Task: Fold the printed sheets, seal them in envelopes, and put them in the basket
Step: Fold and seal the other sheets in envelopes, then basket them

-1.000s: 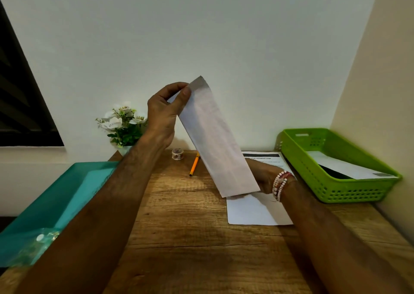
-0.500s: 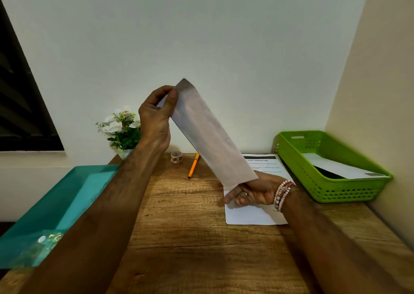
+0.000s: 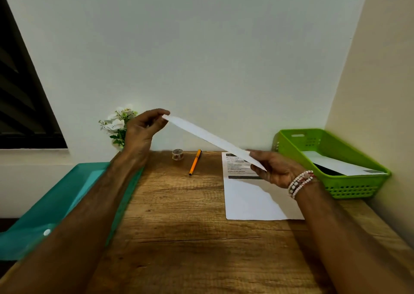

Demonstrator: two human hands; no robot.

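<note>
A long white envelope hangs in the air above the desk, seen nearly edge-on and sloping down to the right. My left hand pinches its upper left end, and my right hand, with bead bracelets at the wrist, holds its lower right end. Below it a printed sheet lies flat on the wooden desk. The green basket stands at the right against the wall, with a white envelope lying inside it.
An orange pen and a small roll of tape lie at the back of the desk. A pot of white flowers stands at the back left. A teal plastic folder lies over the desk's left edge. Walls close off the back and right.
The envelope has tipped from facing me to nearly edge-on and come lower. My right hand has risen off the printed sheet and now holds the envelope's lower end.
</note>
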